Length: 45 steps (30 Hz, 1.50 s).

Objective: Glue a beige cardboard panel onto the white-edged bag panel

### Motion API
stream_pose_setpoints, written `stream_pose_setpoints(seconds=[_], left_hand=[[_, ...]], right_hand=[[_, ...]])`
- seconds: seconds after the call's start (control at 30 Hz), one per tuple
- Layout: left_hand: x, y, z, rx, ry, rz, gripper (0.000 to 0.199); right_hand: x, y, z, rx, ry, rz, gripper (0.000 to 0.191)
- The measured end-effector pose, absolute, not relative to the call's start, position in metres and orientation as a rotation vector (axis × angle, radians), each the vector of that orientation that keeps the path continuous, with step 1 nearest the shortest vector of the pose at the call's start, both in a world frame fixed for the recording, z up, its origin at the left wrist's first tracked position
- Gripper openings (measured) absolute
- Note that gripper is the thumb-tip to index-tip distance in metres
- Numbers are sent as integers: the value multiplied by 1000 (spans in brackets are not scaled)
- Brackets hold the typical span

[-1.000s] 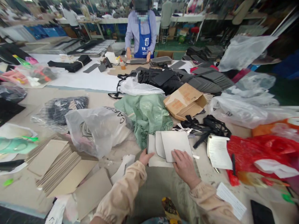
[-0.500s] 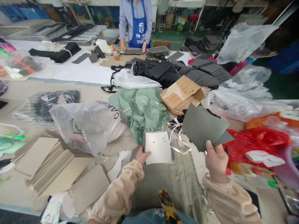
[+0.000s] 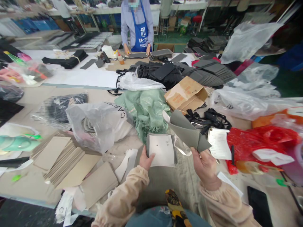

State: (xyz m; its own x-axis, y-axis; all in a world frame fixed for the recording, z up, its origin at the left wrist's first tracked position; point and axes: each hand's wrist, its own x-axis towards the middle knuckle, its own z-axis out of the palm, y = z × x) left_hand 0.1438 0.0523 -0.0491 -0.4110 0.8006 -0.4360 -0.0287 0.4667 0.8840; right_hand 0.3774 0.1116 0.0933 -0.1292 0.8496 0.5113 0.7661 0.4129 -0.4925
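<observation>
My left hand [image 3: 146, 158] is at the left edge of a stack of whitish sheets with dark edges [image 3: 162, 149], its thumb lying on the top sheet. The stack rests on a grey-green cloth [image 3: 163, 179] in front of me. To the right, my right hand [image 3: 205, 164] pinches grey-green sheets [image 3: 189, 130] by their lower corner, holding them raised and curled. A pale face of one sheet shows at its upper left. Beyond the stack lies a green fringed cloth [image 3: 146, 110].
Beige boards [image 3: 63, 160] lie at left beside a clear plastic bag [image 3: 94, 126]. A cardboard box [image 3: 186, 94], notepad [image 3: 219, 143], red bag [image 3: 262, 142] and black phone [image 3: 260, 205] are at right. Across the table, a person in a blue apron [image 3: 142, 34] handles a dark panel.
My right hand has moved left with the sheets, which have curled and swung toward the stack. The notepad is now uncovered. My left hand stays at the stack's edge.
</observation>
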Motion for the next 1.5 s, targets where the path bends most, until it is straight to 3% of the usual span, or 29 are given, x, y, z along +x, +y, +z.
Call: stream_pose_setpoints(seconds=[0.1,0.37,0.63,0.8,0.93,1.13,1.33,1.4,1.5], left_hand=[[146,38,-37,817,1802,1111,70],[127,-34,-38,831,1913,1172,44],[140,-89,-40,589,1776,1118,54],[165,-85,-28,447,1544,1081,58],[184,-79,-17,348,1333,1100,58],[199,-85,-13,173,970,1124,52],[182,-82,-19,13,689,742,82],[176,-82,-23,37,649,619,91],[173,-87,-37,151,752,651,76]], right_hand=[[374,101,93,-1388,-1883,198,26],[380,75,88,-1300,-1967,263,16],[340,49,34,-1106,-2424,446,22],[344,32,23,-1130,-2286,533,32],[367,18,31,-1275,-1990,565,25],[388,-10,28,-1273,-908,1368,26],[407,-39,-14,-1071,-808,1751,33],[414,-44,-28,-1018,-829,1846,25],[418,-45,-48,-1041,-905,1928,24]])
